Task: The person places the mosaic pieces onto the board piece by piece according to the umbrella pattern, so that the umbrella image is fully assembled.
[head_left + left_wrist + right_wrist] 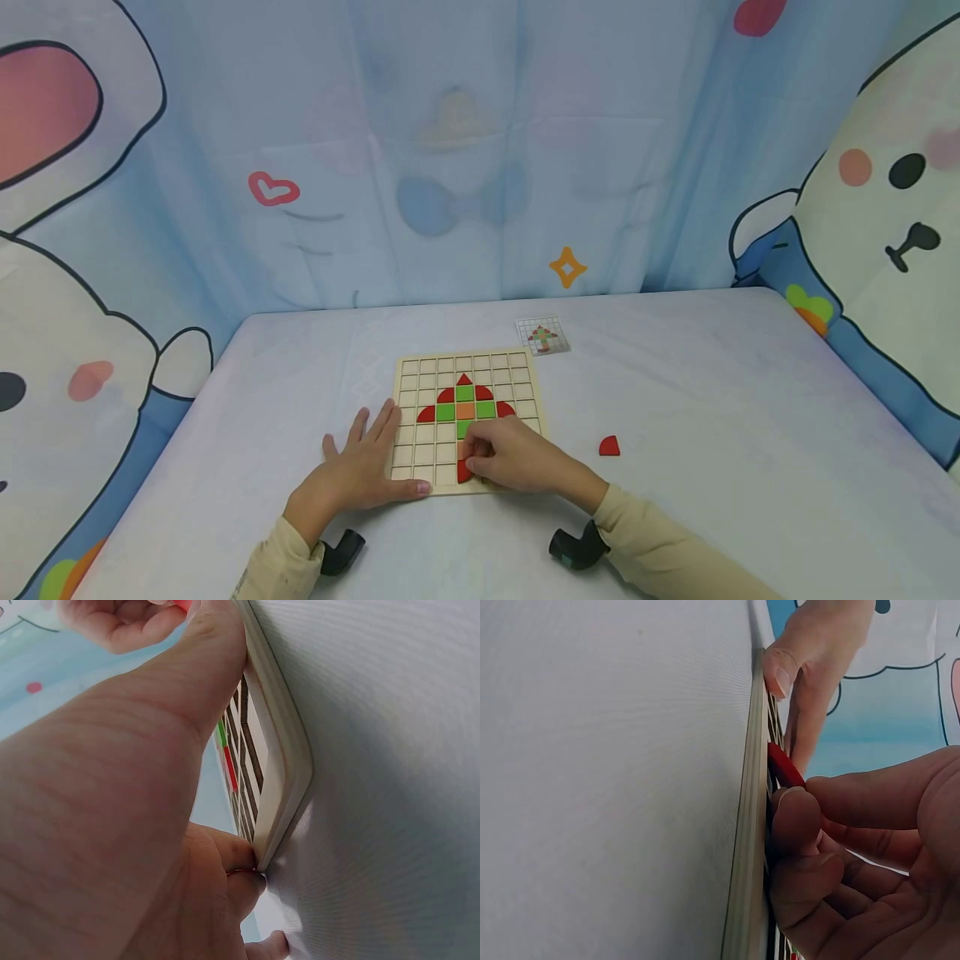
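A wooden grid board (424, 456) lies on the table, holding red, green and orange pieces in a tree-like pattern. My right hand (517, 454) pinches a red rounded piece (785, 765) between thumb and finger, tilted over the near rows of the board. Behind those fingers, part of the pattern is hidden. At the board's left side is my left hand (360, 471), its fingers spread and straight along the edge. The left thumb (217, 645) rests on the board's near rim.
One loose red quarter-round piece (610, 447) lies on the white table (712, 417) to the right of the board. Behind the board's far right corner is a small pattern card (543, 335). A blue curtain (450, 208) with cartoon prints hangs past the table's far edge.
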`<state>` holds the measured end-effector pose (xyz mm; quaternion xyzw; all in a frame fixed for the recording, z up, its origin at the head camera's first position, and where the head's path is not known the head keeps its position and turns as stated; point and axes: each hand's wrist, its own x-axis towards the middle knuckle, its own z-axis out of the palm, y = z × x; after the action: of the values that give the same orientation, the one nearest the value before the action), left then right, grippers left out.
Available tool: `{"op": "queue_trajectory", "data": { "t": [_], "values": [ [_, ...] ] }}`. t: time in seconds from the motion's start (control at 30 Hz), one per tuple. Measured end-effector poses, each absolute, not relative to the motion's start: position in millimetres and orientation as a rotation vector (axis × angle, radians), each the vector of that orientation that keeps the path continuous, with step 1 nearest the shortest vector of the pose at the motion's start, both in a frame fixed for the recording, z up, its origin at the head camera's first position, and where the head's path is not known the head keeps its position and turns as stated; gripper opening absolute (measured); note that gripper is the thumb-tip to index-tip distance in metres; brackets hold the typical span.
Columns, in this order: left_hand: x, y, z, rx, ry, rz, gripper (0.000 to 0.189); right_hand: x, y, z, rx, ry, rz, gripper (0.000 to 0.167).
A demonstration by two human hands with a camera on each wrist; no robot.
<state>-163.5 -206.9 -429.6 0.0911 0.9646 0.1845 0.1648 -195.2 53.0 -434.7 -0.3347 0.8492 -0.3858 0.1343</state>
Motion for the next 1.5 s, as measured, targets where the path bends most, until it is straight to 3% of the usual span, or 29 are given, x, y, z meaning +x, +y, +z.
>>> {"op": "queue_trajectory", "data": {
  "t": [0.53, 1.5],
  "values": [
    [-165, -206, -431, 0.254, 2.756, 0.483, 0.127, -193, 51, -433, -1.01, 2.488, -1.007, 0.018],
    [-164, -205, -429, 0.249, 2.757, 0.506, 0.126, -196, 60, -428, -1.089, 2.517, -0.963, 0.017]
  ]
}}
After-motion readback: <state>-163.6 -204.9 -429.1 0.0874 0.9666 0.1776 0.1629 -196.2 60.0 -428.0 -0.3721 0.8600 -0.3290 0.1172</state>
